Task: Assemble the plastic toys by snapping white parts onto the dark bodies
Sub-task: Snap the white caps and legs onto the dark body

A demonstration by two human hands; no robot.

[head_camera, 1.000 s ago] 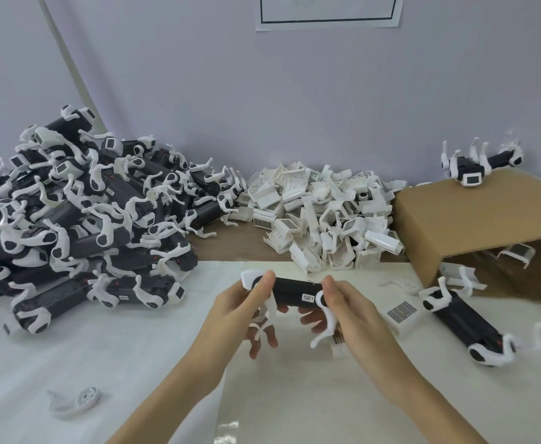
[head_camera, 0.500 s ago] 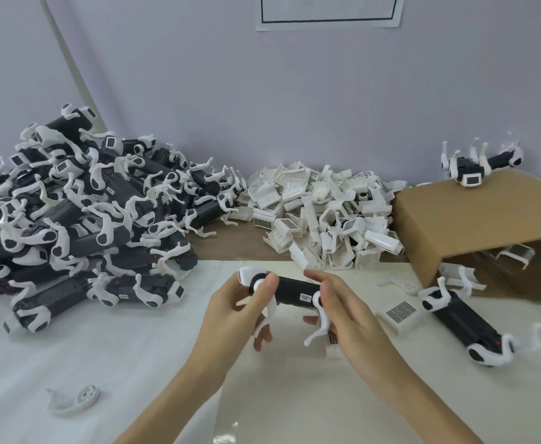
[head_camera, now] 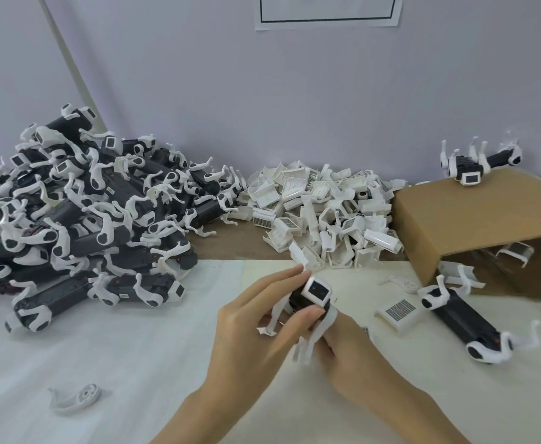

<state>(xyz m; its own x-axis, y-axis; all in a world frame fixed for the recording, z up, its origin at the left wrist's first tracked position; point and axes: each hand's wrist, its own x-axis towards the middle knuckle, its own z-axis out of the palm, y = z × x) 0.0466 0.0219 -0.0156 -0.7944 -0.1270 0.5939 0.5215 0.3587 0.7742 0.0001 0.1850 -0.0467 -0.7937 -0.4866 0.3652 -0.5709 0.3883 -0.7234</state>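
Observation:
A dark toy body [head_camera: 312,294] with white legs and a white-framed end face points away from me, over the middle of the table. My left hand [head_camera: 256,325] grips it from the left, thumb on its near side and fingers over the top. My right hand [head_camera: 349,350] holds it from below and behind, mostly hidden under the toy's white legs. A heap of loose white parts [head_camera: 320,213] lies just beyond. A large pile of dark toy bodies with white legs [head_camera: 80,213] fills the left.
An overturned cardboard box [head_camera: 474,219] stands at the right with one toy [head_camera: 474,165] on top. Another toy [head_camera: 464,322] lies in front of it, beside a white grille part [head_camera: 398,312]. A single white leg piece [head_camera: 77,397] lies at the near left.
The toy in my hands has turned from lying sideways to pointing its end face away from me. Both hands have shifted around it, slightly to the right.

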